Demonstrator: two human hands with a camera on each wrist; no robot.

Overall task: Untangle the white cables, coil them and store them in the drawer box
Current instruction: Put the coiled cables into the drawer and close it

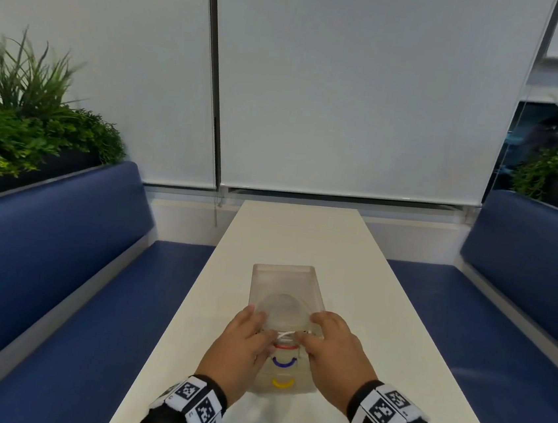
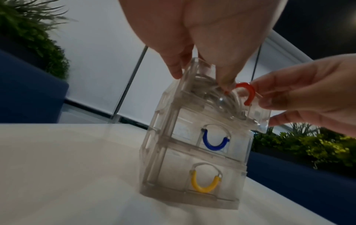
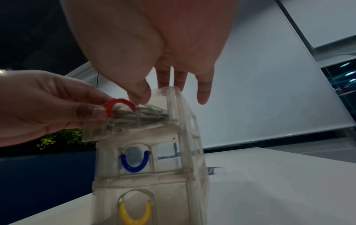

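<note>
A translucent drawer box (image 1: 284, 280) stands upright on the white table (image 1: 303, 227). Its top drawer (image 2: 258, 115), the one with the red handle (image 2: 249, 94), is pulled partly out. Coiled white cables (image 2: 212, 94) lie inside it. My left hand (image 1: 260, 326) rests its fingers on the box's top left corner and its thumb presses down on the cables (image 1: 287, 333). My right hand (image 1: 313, 332) mirrors it at the right corner, fingers straight over the box top (image 3: 173, 94) and thumb on the cables (image 3: 146, 112) beside the red handle (image 3: 115, 102). The blue-handled (image 3: 134, 166) and yellow-handled (image 3: 134, 216) drawers are closed.
Blue benches (image 1: 59, 257) (image 1: 500, 320) run along both long sides of the narrow table. Planters with green plants (image 1: 22, 122) stand behind each bench back. White roller blinds (image 1: 351, 98) hang beyond the table's far end.
</note>
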